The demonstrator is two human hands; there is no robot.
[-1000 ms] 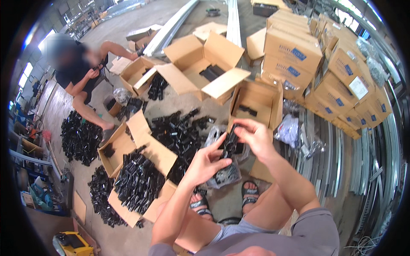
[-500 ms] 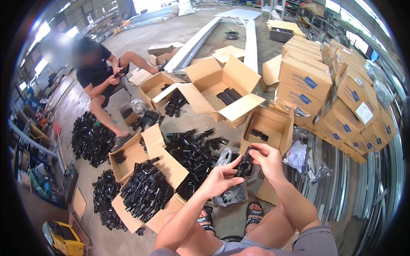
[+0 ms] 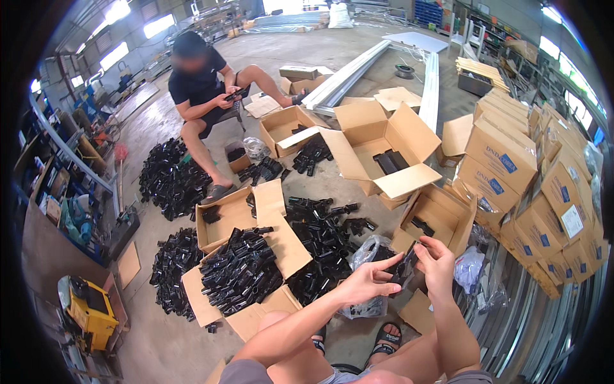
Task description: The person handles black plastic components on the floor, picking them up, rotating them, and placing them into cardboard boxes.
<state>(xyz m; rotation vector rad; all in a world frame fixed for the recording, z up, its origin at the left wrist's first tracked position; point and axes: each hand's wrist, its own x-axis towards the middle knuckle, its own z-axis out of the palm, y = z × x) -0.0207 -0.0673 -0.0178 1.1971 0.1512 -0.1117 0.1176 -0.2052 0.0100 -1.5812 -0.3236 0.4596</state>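
Observation:
Between my two hands, above a clear plastic bag (image 3: pixel 369 251), is a small black part (image 3: pixel 401 269) that looks like a bracket or fitting. My left hand (image 3: pixel 369 283) grips its left side with thumb and fingers. The upper right end is pinched by my right hand (image 3: pixel 436 261). Just beyond my right hand stands an open cardboard box (image 3: pixel 451 214) with a similar black part (image 3: pixel 422 225) lying in it. A big heap of black parts (image 3: pixel 320 246) lies left of the bag. Another pile of parts (image 3: pixel 240 269) fills an open carton to its left.
A person (image 3: pixel 198 83) sits at the far left, holding a black part. More black heaps (image 3: pixel 176 179) lie by that person's foot. A large open box (image 3: pixel 409 137) stands ahead. Stacked cartons (image 3: pixel 499 153) and long metal profiles (image 3: pixel 511 339) take up the right. A yellow machine (image 3: pixel 89 313) sits at the lower left.
My view has turned left, so the scene sits further right in the picture. Both hands still hold the black part, now tilted differently. The other person stays seated.

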